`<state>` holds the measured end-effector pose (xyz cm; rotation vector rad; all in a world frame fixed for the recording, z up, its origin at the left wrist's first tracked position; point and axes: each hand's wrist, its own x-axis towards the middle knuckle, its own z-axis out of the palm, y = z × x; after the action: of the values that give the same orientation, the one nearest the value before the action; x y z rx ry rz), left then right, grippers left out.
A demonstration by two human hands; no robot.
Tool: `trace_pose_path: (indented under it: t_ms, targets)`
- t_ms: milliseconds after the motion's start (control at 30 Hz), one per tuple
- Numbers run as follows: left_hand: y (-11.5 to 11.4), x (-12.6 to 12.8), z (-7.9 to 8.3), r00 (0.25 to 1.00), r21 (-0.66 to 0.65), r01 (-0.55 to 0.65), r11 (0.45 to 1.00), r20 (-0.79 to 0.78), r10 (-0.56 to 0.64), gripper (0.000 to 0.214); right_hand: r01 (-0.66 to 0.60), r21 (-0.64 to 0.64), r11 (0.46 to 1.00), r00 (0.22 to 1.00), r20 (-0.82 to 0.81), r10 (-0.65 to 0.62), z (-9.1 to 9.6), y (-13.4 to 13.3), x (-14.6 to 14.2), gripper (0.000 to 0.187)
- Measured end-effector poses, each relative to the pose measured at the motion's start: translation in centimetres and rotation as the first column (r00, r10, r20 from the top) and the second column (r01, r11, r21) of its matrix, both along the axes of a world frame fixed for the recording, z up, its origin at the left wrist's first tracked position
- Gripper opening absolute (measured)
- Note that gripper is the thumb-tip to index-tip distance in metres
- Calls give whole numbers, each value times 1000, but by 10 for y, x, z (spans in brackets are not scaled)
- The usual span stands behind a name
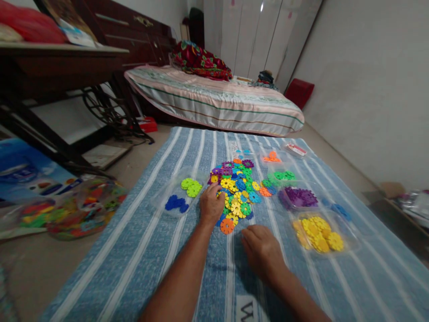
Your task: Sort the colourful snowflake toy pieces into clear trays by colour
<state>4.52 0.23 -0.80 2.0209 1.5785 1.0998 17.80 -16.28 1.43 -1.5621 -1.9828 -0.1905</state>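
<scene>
My left hand [212, 205] reaches into the left edge of a loose pile of flat, notched plastic discs [236, 208]. Its thumb and index finger look apart, with the fingertips at a yellow disc [214, 178] on purple ones. Near the front of the pile, my right hand [262, 247] is closed, knuckles up; whatever its fingers hold is hidden. An orange disc [227, 226] lies between the hands. To the left, a clear tray [157, 203] holds lime-green discs [191, 187] and dark blue discs [176, 203].
On the right stand clear tubs of yellow discs [317, 233], purple discs [300, 197], green discs [284, 175] and orange discs [271, 157]. A small box [296, 150] lies behind them. Striped cloth [140, 250] covers the surface. A bed [214, 103] stands beyond; filled bags [87, 208] sit left.
</scene>
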Motion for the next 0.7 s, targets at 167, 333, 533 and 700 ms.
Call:
trace_pose_path:
  t_ms: [167,333,533,700]
  targets:
    - [-2,0,1,1000,1,6,1000,6,-6,25,4,-10,1000,998,62,-3,-8,15,-24,3]
    - [-1,0,-1,1000,11,-6,1000,22,5,23,66,-2,998,989,135,-65,-11,29,-33,13]
    - [0,-1,-1,1000,17,-5,1000,24,5,23,66,69,995,972,222,-80,-14,40,-37,11]
    - [3,-4,-4,1000,35,-7,999,25,7,23,-4,153,988,984,175,-23,-15,44,-35,19]
